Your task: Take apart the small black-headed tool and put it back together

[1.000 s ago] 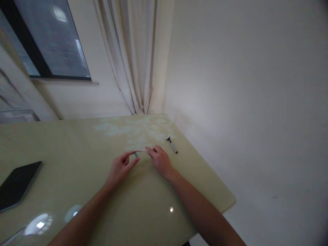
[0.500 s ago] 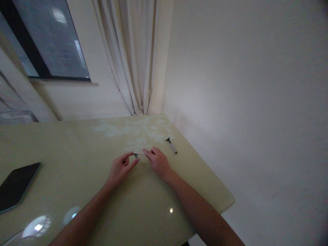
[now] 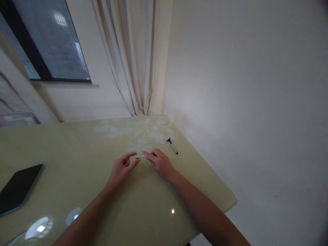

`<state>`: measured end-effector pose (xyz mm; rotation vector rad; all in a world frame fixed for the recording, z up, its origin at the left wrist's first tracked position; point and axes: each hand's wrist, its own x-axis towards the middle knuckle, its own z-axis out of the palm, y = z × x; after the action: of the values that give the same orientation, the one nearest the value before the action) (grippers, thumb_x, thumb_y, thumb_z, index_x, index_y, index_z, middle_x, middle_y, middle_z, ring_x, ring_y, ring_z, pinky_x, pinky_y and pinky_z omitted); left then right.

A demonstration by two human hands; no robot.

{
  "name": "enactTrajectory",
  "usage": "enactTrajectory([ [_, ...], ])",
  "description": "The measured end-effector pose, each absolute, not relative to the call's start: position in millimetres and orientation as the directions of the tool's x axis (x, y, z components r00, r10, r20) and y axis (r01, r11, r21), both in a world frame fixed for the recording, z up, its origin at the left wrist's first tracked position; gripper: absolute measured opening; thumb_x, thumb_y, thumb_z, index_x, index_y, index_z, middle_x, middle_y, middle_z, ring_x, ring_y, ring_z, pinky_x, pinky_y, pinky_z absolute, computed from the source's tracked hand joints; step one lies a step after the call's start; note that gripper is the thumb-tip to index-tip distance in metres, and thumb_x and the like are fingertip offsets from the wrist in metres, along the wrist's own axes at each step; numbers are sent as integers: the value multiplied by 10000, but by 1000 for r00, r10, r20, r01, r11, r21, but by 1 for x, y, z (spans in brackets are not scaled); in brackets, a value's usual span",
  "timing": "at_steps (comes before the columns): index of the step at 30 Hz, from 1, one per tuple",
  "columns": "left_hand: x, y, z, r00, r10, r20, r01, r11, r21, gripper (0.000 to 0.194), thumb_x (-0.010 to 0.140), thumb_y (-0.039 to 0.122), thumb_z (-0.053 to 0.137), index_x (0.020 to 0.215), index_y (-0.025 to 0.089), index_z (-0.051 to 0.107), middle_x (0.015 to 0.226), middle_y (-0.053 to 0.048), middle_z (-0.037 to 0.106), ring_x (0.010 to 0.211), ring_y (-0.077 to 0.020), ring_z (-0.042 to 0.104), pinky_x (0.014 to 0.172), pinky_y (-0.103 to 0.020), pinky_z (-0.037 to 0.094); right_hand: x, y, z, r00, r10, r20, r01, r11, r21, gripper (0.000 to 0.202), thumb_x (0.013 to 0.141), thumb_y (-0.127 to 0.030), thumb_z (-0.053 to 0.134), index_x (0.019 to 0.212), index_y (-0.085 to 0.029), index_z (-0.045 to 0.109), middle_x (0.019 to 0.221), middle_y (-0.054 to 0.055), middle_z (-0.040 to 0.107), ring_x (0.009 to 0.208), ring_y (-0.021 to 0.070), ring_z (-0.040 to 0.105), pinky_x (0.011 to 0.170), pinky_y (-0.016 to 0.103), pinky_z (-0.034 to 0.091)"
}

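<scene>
A small, thin, pale flat piece (image 3: 140, 156) is held level just above the table, between both hands. My left hand (image 3: 123, 167) pinches its left end between thumb and forefinger, where a small dark part shows. At its right end my right hand (image 3: 160, 164) has its fingers closed on the piece, and they hide that end. What kind of thing it is I cannot tell. To the right of my right hand lies a razor (image 3: 172, 146) with a grey handle and a black T-shaped head.
The glossy pale yellow-green table (image 3: 77, 164) has its right edge near a white wall (image 3: 230, 102). A dark tablet-like slab (image 3: 19, 188) lies at the left. Behind the table hang cream curtains (image 3: 135, 61) beside a window (image 3: 58, 37).
The pale piece has turned between my fingers: the greenish dark part below its left end is gone from sight, and a dark bit shows on top. Both hands stay nearly in place.
</scene>
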<state>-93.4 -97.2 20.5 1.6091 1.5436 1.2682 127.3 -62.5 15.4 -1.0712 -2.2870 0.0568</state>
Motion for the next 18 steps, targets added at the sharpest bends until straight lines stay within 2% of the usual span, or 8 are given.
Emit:
enactTrajectory([
  [4,-94,-97,19,-111,965,239,439,-168,883,751,734,755,700,1139,128,786,612,95,228,527,-117,271,538,-257,206,128,-63,16,-439,742,507,723,627,-292,346,1078,-295,531,1390,-284,681,947,63,622,921,194,584,837,275,510],
  [7,-94,-97,17,-112,962,248,437,-177,882,743,752,737,703,1168,126,775,622,93,232,531,-118,279,540,-256,210,129,-65,17,-502,707,498,677,680,-283,366,1072,-298,545,1421,-293,656,964,63,624,924,189,587,845,269,509],
  [11,-95,-97,16,-114,962,248,429,-177,886,751,743,749,701,1150,123,780,616,93,236,527,-118,276,536,-255,211,130,-65,17,-440,747,499,726,623,-291,350,1067,-291,552,1391,-279,681,953,69,625,920,199,580,834,277,509],
  [15,-94,-97,18,-125,958,260,437,-182,881,741,757,734,699,1157,115,776,613,94,239,526,-116,280,540,-251,209,130,-63,17,-492,718,493,675,672,-304,368,1077,-319,537,1424,-288,655,954,58,619,916,184,577,830,260,499],
  [18,-94,-97,18,-121,957,264,439,-187,879,740,756,731,700,1152,110,779,614,96,233,525,-114,274,540,-250,208,130,-62,17,-451,750,485,698,634,-333,356,1079,-312,531,1402,-271,675,944,60,614,901,186,571,816,264,496],
])
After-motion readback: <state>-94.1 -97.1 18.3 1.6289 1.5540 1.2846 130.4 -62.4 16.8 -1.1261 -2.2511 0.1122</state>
